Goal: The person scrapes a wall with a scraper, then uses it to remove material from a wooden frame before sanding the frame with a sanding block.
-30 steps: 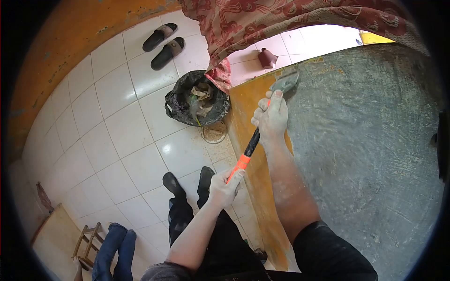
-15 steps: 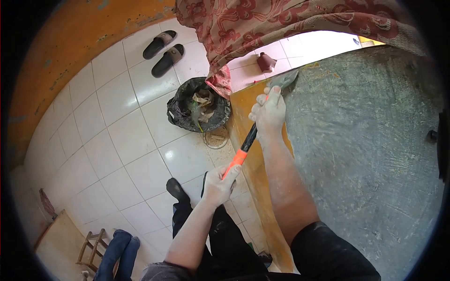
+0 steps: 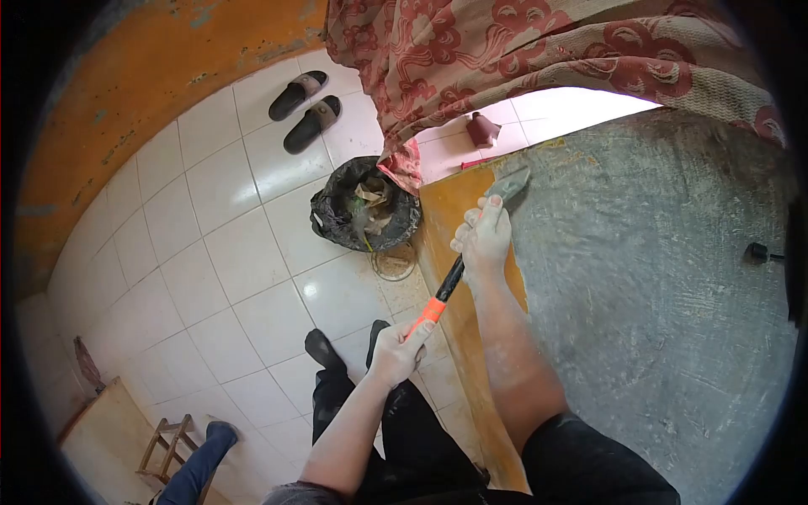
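Note:
A long-handled scraper (image 3: 451, 279) with a black and orange handle runs diagonally between my two hands. My left hand (image 3: 399, 353) is closed round the orange lower part of its handle. Further up, my right hand (image 3: 486, 241) grips the handle close to the head, with the thumb along the top. The scraper's flat metal blade (image 3: 510, 183) lies against the rough grey wall surface (image 3: 623, 278), near its border with the orange-painted strip (image 3: 461, 198). White dust coats both hands and forearms.
A black bag-lined bin (image 3: 326, 220) holding crumpled scraps stands left of the orange strip, with dusty debris (image 3: 394, 263) beside it. A patterned curtain (image 3: 539, 59) hangs above. Slippers (image 3: 311, 126) lie on the tiled floor (image 3: 210, 185). Another person's jeans-clad leg (image 3: 198, 467) is near a wooden stool (image 3: 160, 446).
My view has shifted slightly, so the bin, slippers and curtain sit lower. The scraper and both hands are slightly lower too, still gripping. The other person now shows one leg instead of two.

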`<state>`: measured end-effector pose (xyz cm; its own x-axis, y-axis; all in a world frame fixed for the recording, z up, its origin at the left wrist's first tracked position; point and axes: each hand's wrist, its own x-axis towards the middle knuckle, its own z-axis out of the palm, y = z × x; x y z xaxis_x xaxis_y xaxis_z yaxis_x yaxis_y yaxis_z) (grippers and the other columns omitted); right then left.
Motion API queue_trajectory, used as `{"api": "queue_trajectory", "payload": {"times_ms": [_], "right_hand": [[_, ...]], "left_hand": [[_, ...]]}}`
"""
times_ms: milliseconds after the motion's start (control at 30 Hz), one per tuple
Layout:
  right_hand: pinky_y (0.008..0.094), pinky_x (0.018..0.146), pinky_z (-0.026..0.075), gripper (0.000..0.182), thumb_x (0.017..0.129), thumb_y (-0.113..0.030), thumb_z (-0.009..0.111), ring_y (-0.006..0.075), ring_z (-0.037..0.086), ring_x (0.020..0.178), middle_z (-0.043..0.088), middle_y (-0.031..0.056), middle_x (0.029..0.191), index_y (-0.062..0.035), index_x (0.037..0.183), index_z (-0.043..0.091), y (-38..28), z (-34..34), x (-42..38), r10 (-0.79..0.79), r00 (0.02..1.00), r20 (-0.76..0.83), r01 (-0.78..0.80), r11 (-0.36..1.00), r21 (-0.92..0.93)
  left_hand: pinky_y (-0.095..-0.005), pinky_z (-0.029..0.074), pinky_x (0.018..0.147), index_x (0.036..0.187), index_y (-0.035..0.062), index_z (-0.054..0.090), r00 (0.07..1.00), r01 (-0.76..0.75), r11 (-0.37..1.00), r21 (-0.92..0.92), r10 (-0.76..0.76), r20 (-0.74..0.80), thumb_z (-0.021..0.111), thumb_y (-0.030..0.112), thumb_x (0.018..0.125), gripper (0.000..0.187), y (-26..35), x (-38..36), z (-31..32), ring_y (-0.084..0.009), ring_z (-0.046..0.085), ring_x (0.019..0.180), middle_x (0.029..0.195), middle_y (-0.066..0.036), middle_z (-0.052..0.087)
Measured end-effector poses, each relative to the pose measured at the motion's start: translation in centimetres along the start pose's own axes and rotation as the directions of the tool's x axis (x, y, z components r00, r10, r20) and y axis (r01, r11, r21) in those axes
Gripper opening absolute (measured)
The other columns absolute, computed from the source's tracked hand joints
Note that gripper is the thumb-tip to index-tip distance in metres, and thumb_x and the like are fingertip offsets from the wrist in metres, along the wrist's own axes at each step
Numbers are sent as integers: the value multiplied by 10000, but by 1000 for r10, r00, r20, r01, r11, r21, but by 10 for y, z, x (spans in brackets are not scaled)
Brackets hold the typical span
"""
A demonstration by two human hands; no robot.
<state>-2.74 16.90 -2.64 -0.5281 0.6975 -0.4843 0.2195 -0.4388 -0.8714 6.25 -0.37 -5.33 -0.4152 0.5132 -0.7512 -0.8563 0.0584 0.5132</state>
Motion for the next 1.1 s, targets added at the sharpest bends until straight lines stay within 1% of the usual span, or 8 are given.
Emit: {"api": "queue_trajectory", "payload": {"times_ms": [133, 233, 333, 467, 567, 767, 933, 1100], "right_hand": [[236, 342, 289, 327, 963, -392, 352, 74, 336, 388, 382, -10, 641, -69, 988, 393, -4, 17, 25, -23, 999, 33, 22, 999, 37], [234, 345, 289, 338, 962, -401, 353, 73, 339, 397, 383, -7, 653, -67, 994, 392, -3, 11, 11, -49, 996, 74, 47, 999, 21], [232, 354, 288, 365, 953, -430, 369, 70, 325, 402, 374, -16, 636, -72, 1021, 395, -6, 2, -4, 0, 1000, 5, -1, 1000, 21], [233, 360, 287, 363, 950, -432, 377, 67, 317, 410, 359, -20, 621, -79, 1031, 402, -10, 15, 12, -1, 999, 40, 0, 1000, 14], [231, 367, 290, 354, 951, -427, 378, 69, 319, 415, 360, -20, 627, -81, 1020, 402, -12, 17, 17, -16, 1000, 15, 16, 1000, 4], [242, 359, 298, 328, 965, -390, 357, 79, 353, 404, 397, 10, 677, -66, 1007, 384, -7, -3, 0, 15, 999, 42, -14, 1000, -23], [231, 367, 307, 329, 956, -417, 373, 74, 337, 433, 380, -23, 651, -93, 1016, 397, -21, 11, 3, 19, 1000, 19, -17, 997, -79], [263, 430, 370, 188, 942, -274, 439, 97, 401, 463, 427, 11, 692, -88, 959, 417, -25, -16, -16, 46, 992, 121, -58, 993, 99]], "left_hand": [[-216, 252, 370, 761, 60, 568, 992, -123, 988, 89, 126, -30, 581, 354, 885, 319, 14, 17, -4, -49, 361, 406, 524, 38, 416], [-218, 247, 368, 748, 62, 561, 1000, -19, 1000, -1, 19, 8, 577, 346, 889, 317, 17, 0, -4, -47, 363, 411, 525, 40, 418], [-217, 243, 369, 724, 67, 546, 995, -73, 997, 3, 72, 63, 578, 359, 886, 336, 7, -13, -5, -45, 356, 412, 528, 35, 423], [-216, 246, 372, 704, 75, 535, 999, -41, 999, 18, 42, -15, 588, 385, 874, 357, 21, 0, -1, -44, 354, 410, 519, 34, 418], [-216, 247, 372, 724, 68, 538, 995, -97, 991, 90, 99, -11, 574, 370, 886, 345, 21, 6, -1, -46, 355, 407, 521, 32, 423], [-208, 259, 390, 857, 47, 581, 996, -52, 999, 7, 52, 66, 542, 340, 910, 300, 4, -12, 1, -44, 353, 411, 531, 33, 420], [-208, 290, 412, 850, 42, 605, 997, -13, 996, -93, 20, 71, 574, 309, 897, 273, 11, -9, 10, -28, 379, 444, 539, 61, 424], [-212, 331, 434, 891, 15, 633, 996, -87, 995, 39, 86, 27, 591, 293, 886, 282, 6, -27, 5, -40, 417, 467, 571, 47, 473]]}}
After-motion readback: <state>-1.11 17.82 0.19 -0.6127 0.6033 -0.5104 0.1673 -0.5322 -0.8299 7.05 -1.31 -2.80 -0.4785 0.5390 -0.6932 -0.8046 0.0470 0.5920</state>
